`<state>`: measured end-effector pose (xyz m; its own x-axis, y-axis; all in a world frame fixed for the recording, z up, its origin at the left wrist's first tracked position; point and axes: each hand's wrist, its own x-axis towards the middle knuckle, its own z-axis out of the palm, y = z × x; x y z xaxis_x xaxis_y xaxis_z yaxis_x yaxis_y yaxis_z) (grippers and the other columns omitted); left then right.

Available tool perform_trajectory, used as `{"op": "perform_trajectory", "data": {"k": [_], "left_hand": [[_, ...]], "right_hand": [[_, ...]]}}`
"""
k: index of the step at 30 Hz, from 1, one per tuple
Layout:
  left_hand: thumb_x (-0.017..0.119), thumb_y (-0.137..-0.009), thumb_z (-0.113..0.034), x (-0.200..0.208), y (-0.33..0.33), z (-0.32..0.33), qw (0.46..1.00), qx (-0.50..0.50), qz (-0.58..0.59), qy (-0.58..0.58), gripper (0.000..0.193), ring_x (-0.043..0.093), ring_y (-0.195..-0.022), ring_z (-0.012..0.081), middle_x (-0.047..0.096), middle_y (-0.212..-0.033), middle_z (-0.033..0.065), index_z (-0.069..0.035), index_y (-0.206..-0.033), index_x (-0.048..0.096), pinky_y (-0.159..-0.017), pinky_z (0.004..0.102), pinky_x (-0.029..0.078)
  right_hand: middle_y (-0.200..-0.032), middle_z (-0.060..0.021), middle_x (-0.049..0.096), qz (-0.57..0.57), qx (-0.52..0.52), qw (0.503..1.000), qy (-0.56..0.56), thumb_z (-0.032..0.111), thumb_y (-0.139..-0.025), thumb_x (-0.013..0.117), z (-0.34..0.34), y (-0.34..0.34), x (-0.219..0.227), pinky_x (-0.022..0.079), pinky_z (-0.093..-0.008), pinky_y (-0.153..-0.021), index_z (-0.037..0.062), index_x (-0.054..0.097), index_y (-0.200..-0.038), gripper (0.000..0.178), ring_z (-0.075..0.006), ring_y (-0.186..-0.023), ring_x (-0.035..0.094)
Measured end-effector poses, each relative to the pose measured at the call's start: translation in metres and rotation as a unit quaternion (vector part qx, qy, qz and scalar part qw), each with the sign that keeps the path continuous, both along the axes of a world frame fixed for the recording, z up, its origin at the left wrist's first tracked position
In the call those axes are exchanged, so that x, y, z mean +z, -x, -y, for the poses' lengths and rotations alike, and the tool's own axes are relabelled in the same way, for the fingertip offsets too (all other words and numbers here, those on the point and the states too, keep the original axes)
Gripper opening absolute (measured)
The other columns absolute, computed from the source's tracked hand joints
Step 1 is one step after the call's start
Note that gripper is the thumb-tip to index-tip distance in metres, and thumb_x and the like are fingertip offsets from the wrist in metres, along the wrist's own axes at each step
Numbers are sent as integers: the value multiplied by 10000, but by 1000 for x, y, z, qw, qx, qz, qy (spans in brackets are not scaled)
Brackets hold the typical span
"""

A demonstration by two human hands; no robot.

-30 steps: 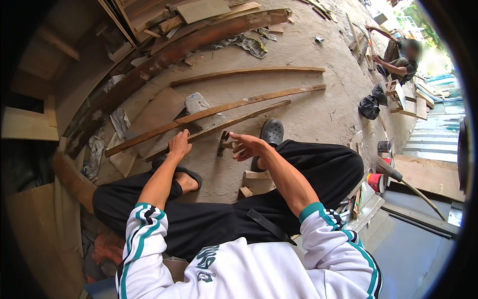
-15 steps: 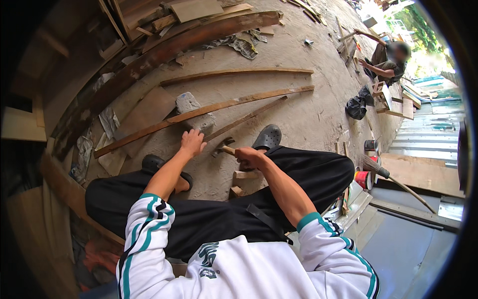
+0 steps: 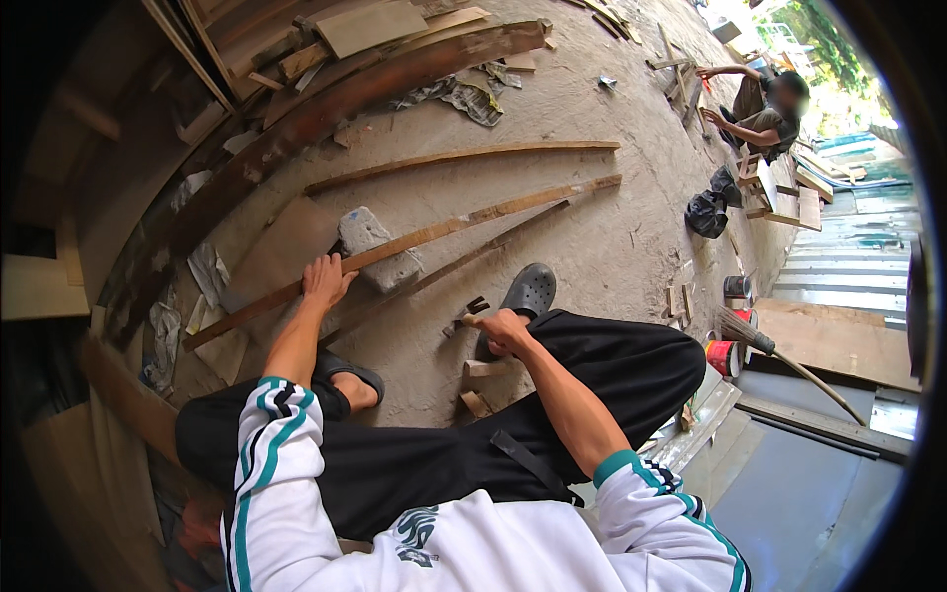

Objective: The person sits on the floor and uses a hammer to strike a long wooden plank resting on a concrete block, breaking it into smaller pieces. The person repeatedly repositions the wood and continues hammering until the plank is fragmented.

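My left hand (image 3: 327,280) is on a long wooden strip (image 3: 449,228), its fingers curled over the strip's left part. The strip rests across a rough grey concrete block (image 3: 365,229) on the ground. My right hand (image 3: 505,333) is closed around the handle of a hammer (image 3: 466,316), held low in front of my right shoe; its dark head points left. A thinner wooden strip (image 3: 464,259) lies on the near side of the block, and another long strip (image 3: 464,154) lies farther off.
Small wood offcuts (image 3: 490,368) lie between my feet. A heavy brown beam (image 3: 326,123) and stacked boards (image 3: 370,28) line the far left. At the far right a person (image 3: 764,118) crouches near a small wooden frame (image 3: 784,202). Paint cans (image 3: 722,357) and a broom (image 3: 747,332) are on the right.
My left hand has moved left, from near the block's edge onto the long strip. The hammer in my right hand has turned, and the view has tilted slightly.
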<state>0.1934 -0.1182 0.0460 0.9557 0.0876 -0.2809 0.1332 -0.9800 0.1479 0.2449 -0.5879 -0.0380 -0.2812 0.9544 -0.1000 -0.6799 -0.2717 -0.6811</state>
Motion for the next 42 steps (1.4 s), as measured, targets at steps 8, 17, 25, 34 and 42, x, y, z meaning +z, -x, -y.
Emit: {"op": "perform_trajectory", "data": {"k": [8, 17, 25, 34, 42], "left_hand": [[547, -925, -551, 11, -62, -11, 989, 24, 142, -28, 555, 573, -1084, 322, 613, -1111, 148, -57, -1177, 574, -951, 524, 398], [631, -895, -377, 25, -106, 14, 981, 68, 174, 41, 312, 600, -1019, 305, 638, -1030, 115, -97, -1033, 631, -886, 495, 459], [683, -862, -418, -16, 37, 89, 949, 15, 277, 151, 351, 599, -815, 299, 586, -814, 91, -87, -901, 576, -697, 428, 452], [566, -899, -627, -20, 84, 57, 982, 111, -95, 123, 620, 633, -1021, 349, 679, -1050, 169, -53, -1132, 589, -859, 473, 489], [539, -883, -678, 50, 75, 34, 980, 109, -119, 119, 646, 664, -959, 390, 696, -944, 186, -60, -1041, 637, -827, 501, 507]], "right_hand": [[-704, -79, 590, 486, -45, 741, 460, 204, -895, 646, -48, 30, 63, 438, -385, -568, 44, 595, -930, 171, -251, -614, 579], [-689, -136, 643, 638, 32, 668, 381, 239, -924, 531, -83, 24, 129, 469, -468, -537, 26, 631, -1041, 263, -347, -655, 653], [-666, -171, 607, 436, -104, 702, 553, 358, -927, 569, -39, 25, 50, 445, -441, -567, 42, 611, -706, 388, -303, -616, 609], [-552, -42, 571, 767, 67, 611, 185, 125, -682, 727, -41, 23, 39, 399, -417, -470, 133, 605, -841, 200, -332, -508, 548], [-721, -153, 641, 620, 30, 762, 184, 84, -696, 700, -69, 4, 100, 465, -453, -596, 108, 628, -773, 108, -388, -723, 642]]}}
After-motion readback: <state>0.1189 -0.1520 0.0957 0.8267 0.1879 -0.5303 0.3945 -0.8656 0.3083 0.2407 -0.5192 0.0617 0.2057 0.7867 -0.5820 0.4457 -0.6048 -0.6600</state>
